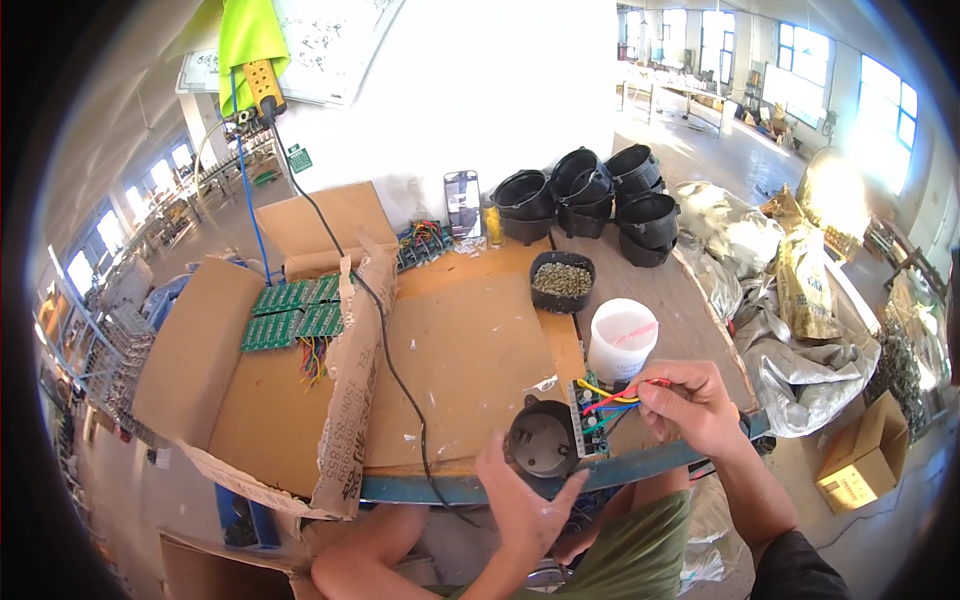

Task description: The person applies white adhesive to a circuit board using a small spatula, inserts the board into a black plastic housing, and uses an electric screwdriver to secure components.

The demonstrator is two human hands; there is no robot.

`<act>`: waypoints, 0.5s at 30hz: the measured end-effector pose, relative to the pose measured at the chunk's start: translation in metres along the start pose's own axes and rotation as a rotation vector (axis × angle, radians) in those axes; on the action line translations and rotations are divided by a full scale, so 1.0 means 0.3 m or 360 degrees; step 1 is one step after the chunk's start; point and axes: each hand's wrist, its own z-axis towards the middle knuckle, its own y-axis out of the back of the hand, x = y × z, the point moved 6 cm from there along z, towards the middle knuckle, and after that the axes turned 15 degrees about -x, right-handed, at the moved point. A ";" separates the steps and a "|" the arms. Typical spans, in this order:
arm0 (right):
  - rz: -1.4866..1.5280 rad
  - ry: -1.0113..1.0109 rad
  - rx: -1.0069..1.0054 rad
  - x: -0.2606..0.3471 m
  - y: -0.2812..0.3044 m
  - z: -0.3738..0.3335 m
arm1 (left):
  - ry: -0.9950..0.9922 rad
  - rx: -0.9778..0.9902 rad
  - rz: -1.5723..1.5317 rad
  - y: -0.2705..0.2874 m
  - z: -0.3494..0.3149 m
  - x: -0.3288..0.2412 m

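Note:
My left hand [515, 505] grips a round black plastic housing [545, 440] at the table's front edge, its hollow side facing up. Beside it, a small green circuit board [588, 425] stands tilted against the housing's right side. Red, yellow, blue and green wires [612, 400] run from the board to my right hand [692, 405], whose fingers pinch them together. A white plastic tub [622, 350] sits just behind the board. Farther back is a black cup [562, 302] filled with small metal parts, probably screws.
Stacks of black housings [585, 190] stand at the back right. A phone [462, 205] leans on the white wall. An open cardboard box [345, 420] on the left holds green circuit boards [290, 312] with wires. A black cable [385, 365] crosses the table; plastic sacks [800, 350] lie rightward.

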 end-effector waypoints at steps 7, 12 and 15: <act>-0.0014 0.0176 0.0141 -0.032 -0.020 0.069 | 0.0031 0.0295 -0.0334 -0.020 0.098 0.100; -0.0028 0.0286 0.0266 -0.061 -0.051 0.087 | 0.0100 0.0400 -0.0537 -0.035 0.068 0.109; -0.0133 0.0284 0.0327 -0.061 -0.075 0.092 | 0.0008 0.0452 -0.0373 -0.039 0.063 0.120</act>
